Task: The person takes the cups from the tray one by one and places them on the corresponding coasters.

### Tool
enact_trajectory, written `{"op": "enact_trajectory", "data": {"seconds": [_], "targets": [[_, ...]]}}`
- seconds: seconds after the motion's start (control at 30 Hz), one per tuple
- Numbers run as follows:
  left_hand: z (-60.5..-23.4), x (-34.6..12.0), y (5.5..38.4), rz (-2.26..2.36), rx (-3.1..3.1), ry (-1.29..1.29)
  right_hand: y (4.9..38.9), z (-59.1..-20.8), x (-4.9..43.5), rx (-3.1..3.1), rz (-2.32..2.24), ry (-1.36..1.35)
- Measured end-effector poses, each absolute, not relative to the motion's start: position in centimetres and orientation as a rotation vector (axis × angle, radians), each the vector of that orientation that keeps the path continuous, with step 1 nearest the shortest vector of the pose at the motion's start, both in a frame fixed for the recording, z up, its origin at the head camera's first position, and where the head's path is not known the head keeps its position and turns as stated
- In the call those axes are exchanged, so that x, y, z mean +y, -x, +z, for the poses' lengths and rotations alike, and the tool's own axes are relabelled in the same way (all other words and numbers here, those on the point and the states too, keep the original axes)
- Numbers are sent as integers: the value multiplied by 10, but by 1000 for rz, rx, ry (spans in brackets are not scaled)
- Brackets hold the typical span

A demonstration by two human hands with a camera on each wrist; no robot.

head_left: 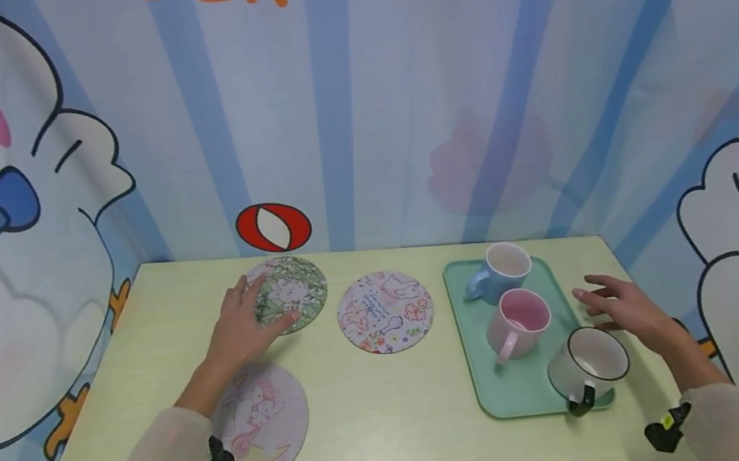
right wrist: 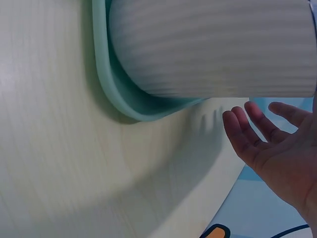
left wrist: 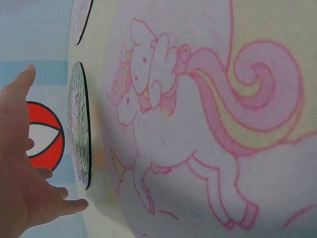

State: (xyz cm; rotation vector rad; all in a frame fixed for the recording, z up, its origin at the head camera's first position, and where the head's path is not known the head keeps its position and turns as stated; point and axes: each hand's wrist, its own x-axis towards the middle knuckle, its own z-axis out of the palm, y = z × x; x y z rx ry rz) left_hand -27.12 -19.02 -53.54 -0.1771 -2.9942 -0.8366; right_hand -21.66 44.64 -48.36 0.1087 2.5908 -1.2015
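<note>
My left hand [head_left: 241, 323], fingers spread, reaches over the left edge of a round green floral coaster [head_left: 292, 292] at the back of the table. Under that forearm lies a larger round pink unicorn coaster [head_left: 273, 422], which fills much of the left wrist view. My right hand [head_left: 625, 310] hovers with loosely bent fingers off the right side of a green tray [head_left: 499, 388], holding nothing. On the tray stand a blue mug [head_left: 498, 278], a pink mug [head_left: 519, 324] and a white mug [head_left: 586, 365] with a dark rim and handle. The white mug is nearest to that hand.
A third round coaster [head_left: 386, 312] with flowers and lettering lies between the green one and the tray. Behind the pale table [head_left: 390, 439] hangs a blue and white striped cloth [head_left: 377, 99] with cartoon ducks. Each wrist carries a small black device.
</note>
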Motion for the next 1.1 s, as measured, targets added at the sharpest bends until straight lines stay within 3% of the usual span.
{"op": "enact_trajectory", "data": {"seconds": [0.6, 1.1], "targets": [[-553, -183, 278, -671, -3019, 235, 214, -506, 456, 2566, -1136, -185], [-555, -177, 279, -577, -3085, 287, 208, -515, 453, 2639, -1128, -48]]}}
